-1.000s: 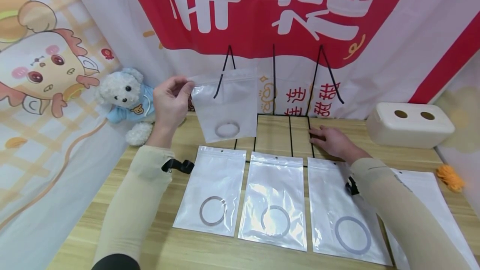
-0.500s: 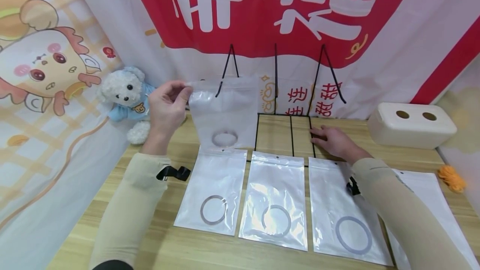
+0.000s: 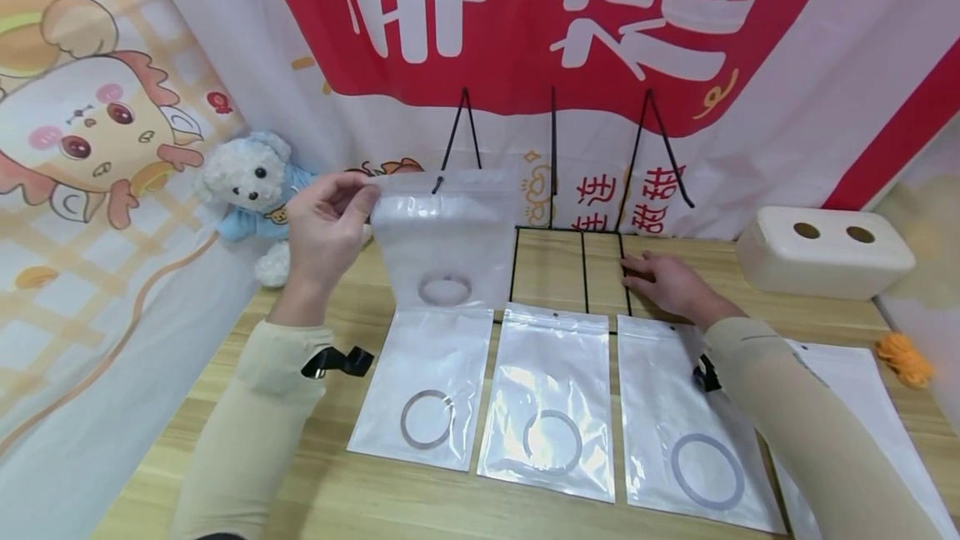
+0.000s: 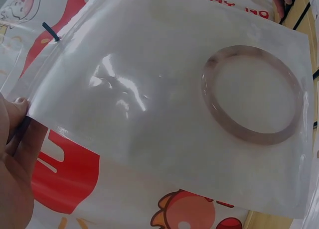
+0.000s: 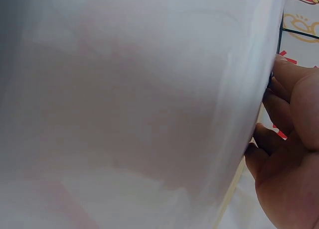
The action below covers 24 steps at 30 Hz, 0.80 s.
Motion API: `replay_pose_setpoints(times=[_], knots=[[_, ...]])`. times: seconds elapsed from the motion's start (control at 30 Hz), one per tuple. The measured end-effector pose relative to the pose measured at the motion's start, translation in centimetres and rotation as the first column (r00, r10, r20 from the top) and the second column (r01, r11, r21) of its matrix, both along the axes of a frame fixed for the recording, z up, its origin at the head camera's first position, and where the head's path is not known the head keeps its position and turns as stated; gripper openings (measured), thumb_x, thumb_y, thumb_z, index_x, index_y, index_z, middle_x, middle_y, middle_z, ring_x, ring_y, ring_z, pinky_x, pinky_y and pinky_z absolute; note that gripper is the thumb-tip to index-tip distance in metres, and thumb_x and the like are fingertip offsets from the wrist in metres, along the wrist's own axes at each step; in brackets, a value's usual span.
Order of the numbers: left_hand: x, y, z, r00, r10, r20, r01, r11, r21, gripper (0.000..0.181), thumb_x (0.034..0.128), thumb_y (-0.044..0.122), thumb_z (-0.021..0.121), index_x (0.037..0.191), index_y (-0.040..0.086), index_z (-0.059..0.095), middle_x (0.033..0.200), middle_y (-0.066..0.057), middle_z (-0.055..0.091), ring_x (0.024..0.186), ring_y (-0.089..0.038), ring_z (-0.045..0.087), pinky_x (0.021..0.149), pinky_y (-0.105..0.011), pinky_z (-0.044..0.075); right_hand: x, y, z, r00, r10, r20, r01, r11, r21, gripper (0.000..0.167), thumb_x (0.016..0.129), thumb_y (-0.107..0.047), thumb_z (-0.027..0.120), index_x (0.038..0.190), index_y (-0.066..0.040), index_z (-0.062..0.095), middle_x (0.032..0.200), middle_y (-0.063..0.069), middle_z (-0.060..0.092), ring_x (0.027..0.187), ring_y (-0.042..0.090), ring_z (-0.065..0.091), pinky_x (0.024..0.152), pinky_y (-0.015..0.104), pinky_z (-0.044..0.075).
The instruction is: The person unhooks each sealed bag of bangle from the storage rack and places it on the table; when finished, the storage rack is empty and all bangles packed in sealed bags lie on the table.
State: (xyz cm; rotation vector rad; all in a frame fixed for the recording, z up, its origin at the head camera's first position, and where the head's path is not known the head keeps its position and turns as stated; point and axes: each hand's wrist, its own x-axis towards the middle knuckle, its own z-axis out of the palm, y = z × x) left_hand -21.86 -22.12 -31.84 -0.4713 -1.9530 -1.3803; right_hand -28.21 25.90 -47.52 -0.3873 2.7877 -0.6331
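In the head view my left hand (image 3: 330,227) pinches the upper left corner of a clear zip bag (image 3: 450,223). A bangle (image 3: 445,290) lies at the bottom of that bag; the left wrist view shows the bangle (image 4: 254,94) as pale pinkish-brown. The tip of a black hook (image 3: 438,184) pokes out in front of the bag's top edge. My right hand (image 3: 671,283) holds a side wire of the black wire rack (image 3: 583,273); its fingertips are partly hidden in the right wrist view behind a blurred bag (image 5: 124,104).
Bagged bangles lie in a row on the wooden table: left bag (image 3: 420,365), middle bag (image 3: 551,382), right bag (image 3: 682,407). Another bag (image 3: 862,415) is partly under my right forearm. A plush bear (image 3: 251,182), a cream box (image 3: 825,252) and orange yarn (image 3: 903,358) stand around.
My left hand has moved slightly down and left with the bag's corner. The bag has sunk, its lower edge now overlapping the left bag on the table. The right hand has stayed put.
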Motion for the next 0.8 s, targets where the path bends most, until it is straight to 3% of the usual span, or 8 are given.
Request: replay_pose_setpoints(times=[0.33, 0.63, 0.8], knots=[[1.2, -0.5, 0.1, 0.998, -0.046, -0.034, 0.046, 0.999, -0.002, 0.011, 0.0963, -0.007, 0.075, 0.099, -0.017, 0.073, 0.091, 0.017, 0.075, 0.077, 0.001, 0.071, 0.07, -0.014, 0.06, 0.0, 0.0, 0.1, 1.0, 0.007, 0.008, -0.007, 1.0, 0.008, 0.057, 0.113, -0.035, 0.057, 0.164, -0.012, 0.045, 0.171, 0.039, 0.024, 0.155, 0.061, 0.029, 0.127, 0.073, 0.027], [2.1, -0.5, 0.5, 0.999, -0.022, -0.025, 0.022, 1.0, -0.003, 0.007, 0.096, -0.01, 0.073, 0.098, -0.017, 0.073, 0.092, 0.023, 0.073, 0.076, 0.002, 0.072, 0.07, -0.013, 0.06, 0.0, 0.0, 0.1, 1.0, 0.015, -0.004, -0.015, 1.0, 0.001, 0.056, 0.113, -0.033, 0.058, 0.163, -0.01, 0.046, 0.17, 0.04, 0.026, 0.155, 0.061, 0.03, 0.127, 0.072, 0.028], [2.4, -0.8, 0.8, 0.998, -0.042, -0.053, 0.042, 0.999, -0.004, 0.008, 0.0945, -0.014, 0.072, 0.099, -0.02, 0.071, 0.094, 0.024, 0.074, 0.079, 0.003, 0.073, 0.073, -0.014, 0.062, 0.0, 0.0, 0.1, 1.0, 0.013, -0.006, -0.013, 1.0, 0.012, 0.056, 0.113, -0.033, 0.057, 0.163, -0.01, 0.046, 0.169, 0.04, 0.026, 0.155, 0.061, 0.03, 0.127, 0.072, 0.028]])
